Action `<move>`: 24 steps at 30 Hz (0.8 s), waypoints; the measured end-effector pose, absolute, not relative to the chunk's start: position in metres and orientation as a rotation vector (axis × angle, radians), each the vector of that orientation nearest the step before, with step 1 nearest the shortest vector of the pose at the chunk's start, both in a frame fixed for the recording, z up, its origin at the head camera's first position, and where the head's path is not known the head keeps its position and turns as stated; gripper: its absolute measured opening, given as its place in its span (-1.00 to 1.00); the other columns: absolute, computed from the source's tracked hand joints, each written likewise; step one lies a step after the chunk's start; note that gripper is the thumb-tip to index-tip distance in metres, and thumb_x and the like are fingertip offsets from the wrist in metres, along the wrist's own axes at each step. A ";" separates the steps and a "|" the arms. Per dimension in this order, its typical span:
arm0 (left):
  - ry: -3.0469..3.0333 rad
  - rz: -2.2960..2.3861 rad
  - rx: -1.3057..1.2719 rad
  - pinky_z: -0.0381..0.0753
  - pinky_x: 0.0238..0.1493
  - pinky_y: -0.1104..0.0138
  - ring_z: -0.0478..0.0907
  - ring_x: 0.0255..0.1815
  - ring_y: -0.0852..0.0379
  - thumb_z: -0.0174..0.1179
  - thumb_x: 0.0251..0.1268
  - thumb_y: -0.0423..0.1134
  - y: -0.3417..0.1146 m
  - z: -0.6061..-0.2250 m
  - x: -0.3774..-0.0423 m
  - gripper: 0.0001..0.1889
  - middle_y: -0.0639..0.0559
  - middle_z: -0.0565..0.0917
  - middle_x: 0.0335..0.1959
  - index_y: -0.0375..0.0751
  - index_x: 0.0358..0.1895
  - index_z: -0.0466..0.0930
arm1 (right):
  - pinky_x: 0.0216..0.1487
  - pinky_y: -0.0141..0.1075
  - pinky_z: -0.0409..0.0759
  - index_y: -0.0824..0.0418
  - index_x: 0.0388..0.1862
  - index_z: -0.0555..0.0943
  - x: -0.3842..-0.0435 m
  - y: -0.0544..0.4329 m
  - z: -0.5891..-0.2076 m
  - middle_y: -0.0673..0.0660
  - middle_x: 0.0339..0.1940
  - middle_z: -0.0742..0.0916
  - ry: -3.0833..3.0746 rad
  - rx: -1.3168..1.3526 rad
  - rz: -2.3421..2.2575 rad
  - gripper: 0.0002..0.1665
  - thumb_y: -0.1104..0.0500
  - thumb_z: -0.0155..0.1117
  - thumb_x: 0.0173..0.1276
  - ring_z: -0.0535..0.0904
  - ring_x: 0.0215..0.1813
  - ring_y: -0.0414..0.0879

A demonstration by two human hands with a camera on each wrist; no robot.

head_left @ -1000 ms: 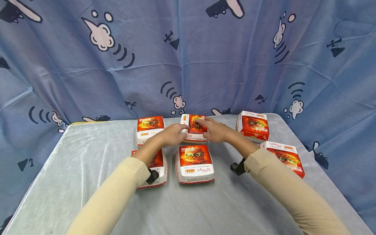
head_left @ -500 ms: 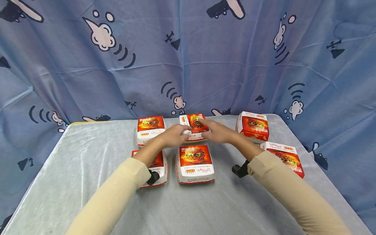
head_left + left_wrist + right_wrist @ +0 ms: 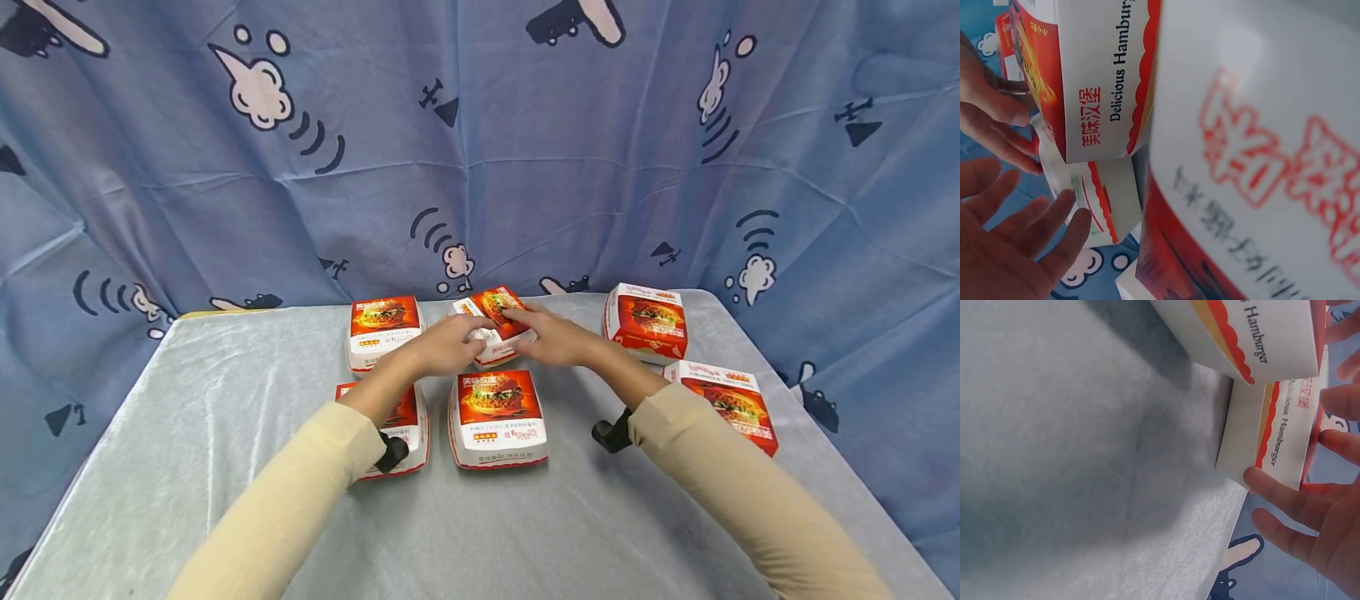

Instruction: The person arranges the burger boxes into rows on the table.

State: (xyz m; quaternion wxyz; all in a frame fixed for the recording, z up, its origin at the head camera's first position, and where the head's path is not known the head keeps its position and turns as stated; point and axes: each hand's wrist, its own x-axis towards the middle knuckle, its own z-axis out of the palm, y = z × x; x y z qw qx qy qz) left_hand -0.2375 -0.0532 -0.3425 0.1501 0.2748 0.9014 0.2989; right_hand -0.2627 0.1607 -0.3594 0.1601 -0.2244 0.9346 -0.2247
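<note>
At the back middle of the table, a red and white hamburger box (image 3: pixel 497 312) stands turned at an angle, between both hands. My left hand (image 3: pixel 448 346) is at its left front side, with fingers extended toward it; the left wrist view shows those fingers (image 3: pixel 1063 219) spread beside the box (image 3: pixel 1088 200). My right hand (image 3: pixel 558 335) is at the right side, its fingers reaching over the printed lid. In the right wrist view, one right fingertip (image 3: pixel 1255 478) is at the lower corner of the box (image 3: pixel 1282 428), its fingers mostly straight.
Similar hamburger boxes stand around: one back left (image 3: pixel 384 329), one front left (image 3: pixel 408 433) partly under the left forearm, one front middle (image 3: pixel 498 417), and two at the right, back (image 3: pixel 647 321) and front (image 3: pixel 727 400). A blue patterned curtain (image 3: pixel 375 125) hangs behind the grey-covered table (image 3: pixel 480 533).
The back middle box has turned counterclockwise between the hands, its left end coming slightly nearer. Both hands have shifted only a little. The other boxes have not moved.
</note>
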 end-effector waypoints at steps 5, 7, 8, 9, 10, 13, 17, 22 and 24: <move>2.613 0.826 0.778 0.26 0.43 0.11 0.29 0.45 -0.04 -0.08 0.47 -0.36 -0.055 -0.343 -0.238 -0.51 -0.15 0.46 0.38 -0.29 0.43 0.37 | 0.29 0.21 0.39 0.20 0.57 0.21 -0.265 0.162 -0.359 0.44 0.54 0.18 2.665 -0.650 -0.625 -0.26 0.12 0.14 0.46 0.32 0.39 0.31; 2.611 0.804 0.775 0.25 0.44 0.10 0.28 0.46 -0.06 -0.08 0.47 -0.36 -0.055 -0.345 -0.239 -0.51 -0.16 0.45 0.39 -0.30 0.42 0.37 | 0.31 0.21 0.37 0.19 0.57 0.22 -0.265 0.162 -0.360 0.44 0.54 0.19 2.669 -0.658 -0.622 -0.26 0.12 0.14 0.46 0.30 0.40 0.31; 2.609 0.797 0.774 0.26 0.43 0.10 0.29 0.45 -0.06 -0.08 0.47 -0.36 -0.055 -0.346 -0.239 -0.52 -0.16 0.46 0.38 -0.30 0.42 0.37 | 0.31 0.20 0.37 0.19 0.57 0.22 -0.266 0.162 -0.360 0.44 0.54 0.19 2.671 -0.658 -0.623 -0.26 0.12 0.15 0.46 0.30 0.41 0.30; 2.608 0.792 0.773 0.27 0.42 0.09 0.30 0.44 -0.06 -0.08 0.48 -0.35 -0.055 -0.346 -0.239 -0.53 -0.17 0.46 0.37 -0.30 0.42 0.38 | 0.32 0.21 0.36 0.18 0.56 0.23 -0.266 0.162 -0.360 0.44 0.54 0.19 2.674 -0.659 -0.624 -0.26 0.12 0.15 0.46 0.29 0.42 0.30; 2.606 0.786 0.775 0.28 0.42 0.09 0.32 0.43 -0.07 -0.08 0.48 -0.35 -0.055 -0.347 -0.239 -0.53 -0.18 0.47 0.37 -0.31 0.41 0.39 | 0.32 0.21 0.35 0.18 0.56 0.23 -0.266 0.162 -0.360 0.44 0.53 0.20 2.678 -0.661 -0.624 -0.27 0.12 0.15 0.46 0.28 0.42 0.30; 2.603 0.784 0.767 0.31 0.39 0.10 0.35 0.40 -0.06 -0.08 0.49 -0.34 -0.054 -0.347 -0.238 -0.54 -0.18 0.48 0.36 -0.30 0.40 0.40 | 0.32 0.24 0.33 0.18 0.57 0.21 -0.266 0.162 -0.360 0.46 0.53 0.19 2.690 -0.650 -0.622 -0.25 0.11 0.15 0.45 0.25 0.44 0.34; 2.607 0.781 0.767 0.34 0.36 0.10 0.38 0.37 -0.05 -0.08 0.48 -0.33 -0.054 -0.346 -0.238 -0.54 -0.18 0.49 0.34 -0.30 0.39 0.42 | 0.31 0.32 0.29 0.19 0.60 0.13 -0.264 0.161 -0.359 0.48 0.52 0.19 2.732 -0.571 -0.597 -0.18 0.02 0.14 0.46 0.22 0.46 0.39; 2.603 0.790 0.781 0.30 0.40 0.10 0.35 0.41 -0.07 -0.07 0.48 -0.32 -0.054 -0.346 -0.237 -0.55 -0.18 0.50 0.34 -0.31 0.37 0.43 | 0.31 0.33 0.29 0.22 0.61 0.08 -0.262 0.160 -0.359 0.42 0.52 0.25 2.780 -0.473 -0.557 -0.11 -0.12 0.13 0.47 0.23 0.48 0.32; 2.600 0.795 0.785 0.30 0.41 0.10 0.35 0.41 -0.07 -0.07 0.49 -0.32 -0.054 -0.346 -0.236 -0.55 -0.19 0.50 0.34 -0.31 0.37 0.43 | 0.31 0.33 0.28 0.23 0.61 0.06 -0.262 0.159 -0.359 0.40 0.53 0.26 2.782 -0.444 -0.542 -0.08 -0.16 0.12 0.47 0.21 0.50 0.30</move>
